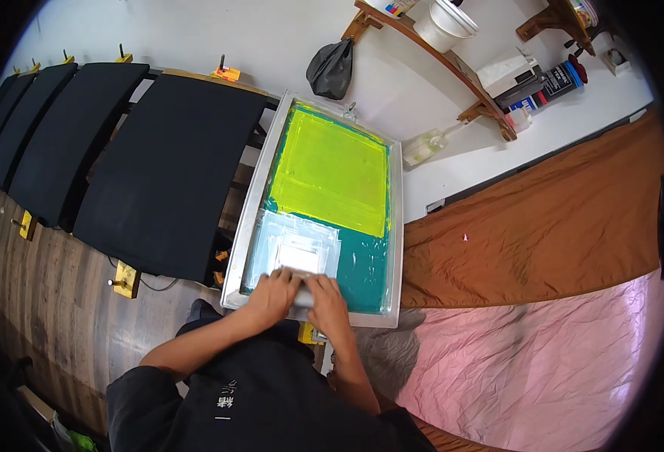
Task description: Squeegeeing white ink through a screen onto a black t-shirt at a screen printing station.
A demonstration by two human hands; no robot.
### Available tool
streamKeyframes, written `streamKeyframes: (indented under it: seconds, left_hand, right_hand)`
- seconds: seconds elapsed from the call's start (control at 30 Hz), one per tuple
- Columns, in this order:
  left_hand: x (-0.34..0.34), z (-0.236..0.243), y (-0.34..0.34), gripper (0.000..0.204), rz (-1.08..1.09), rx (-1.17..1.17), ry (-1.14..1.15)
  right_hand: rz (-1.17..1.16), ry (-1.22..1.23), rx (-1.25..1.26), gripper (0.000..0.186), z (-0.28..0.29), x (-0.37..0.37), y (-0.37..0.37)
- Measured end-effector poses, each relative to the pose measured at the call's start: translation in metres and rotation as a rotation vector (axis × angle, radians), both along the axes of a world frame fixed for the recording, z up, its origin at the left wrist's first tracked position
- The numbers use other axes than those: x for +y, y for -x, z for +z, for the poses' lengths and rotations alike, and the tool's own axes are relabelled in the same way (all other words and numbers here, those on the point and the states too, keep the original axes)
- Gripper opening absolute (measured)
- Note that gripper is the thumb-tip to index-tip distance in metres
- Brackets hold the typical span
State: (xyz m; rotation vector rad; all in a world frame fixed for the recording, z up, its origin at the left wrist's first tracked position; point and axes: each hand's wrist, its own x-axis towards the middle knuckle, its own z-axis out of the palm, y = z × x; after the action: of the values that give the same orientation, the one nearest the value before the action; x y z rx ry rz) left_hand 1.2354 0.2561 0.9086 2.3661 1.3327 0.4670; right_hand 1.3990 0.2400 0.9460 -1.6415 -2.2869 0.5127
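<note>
A screen-printing frame (397, 226) with a pale metal rim lies in front of me, its mesh dark green. Yellow-green ink (335, 169) coats the far part of the mesh, and white ink (271, 241) is smeared over the near left part around a pale rectangle. At the frame's near end, my left hand (273, 296) and my right hand (326, 303) are side by side, fingers closed over a squeegee (297, 273). Only a short tan stretch of it shows between and ahead of the fingers; the hands cover most of the rest, and its blade is hidden.
Several black-covered printing boards (174, 158) stretch away to the left, with yellow clamps (126, 279) at their ends. A black bag (330, 69) hangs on the wall. Above right, a wooden shelf (422, 45) holds a white bucket (445, 26). Brown cloth (528, 233) and pink cloth (520, 361) lie right.
</note>
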Motion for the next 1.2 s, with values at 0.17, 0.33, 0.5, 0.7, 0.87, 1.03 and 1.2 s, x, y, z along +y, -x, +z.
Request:
streamKeyframes:
  seconds: [0.17,0.33,0.5,0.7,0.87,1.03,1.2]
  left_hand:
    - [0.021,0.024,-0.009,0.037,-0.139,0.085,0.286]
    - [0.105,0.021,-0.022,0.022,-0.032,0.08,0.289]
    - [0.111,0.011,-0.025,0.023,-0.019,0.094,0.255]
    - [0.059,-0.006,-0.024,0.027,0.003,0.01,0.07]
    - [0.034,0.001,-0.013,0.036,0.023,-0.03,0.116]
    - [0.015,0.003,-0.012,0.037,-0.012,0.061,0.163]
    - [0.056,0.044,-0.02,0.026,-0.152,0.149,0.417]
  right_hand:
    - [0.094,0.159,-0.051,0.042,0.016,0.02,-0.025]
    - [0.077,0.184,-0.105,0.038,0.007,0.105,-0.036]
    - [0.083,0.217,-0.069,0.039,-0.006,0.116,-0.036]
    - [0.015,0.058,-0.042,0.04,-0.02,0.067,-0.028]
    - [0.024,0.075,-0.032,0.043,-0.017,0.043,-0.018]
    - [0.018,0.111,-0.002,0.045,-0.014,0.021,-0.019]
    - [0.191,0.321,-0.096,0.036,0.013,0.061,-0.043]
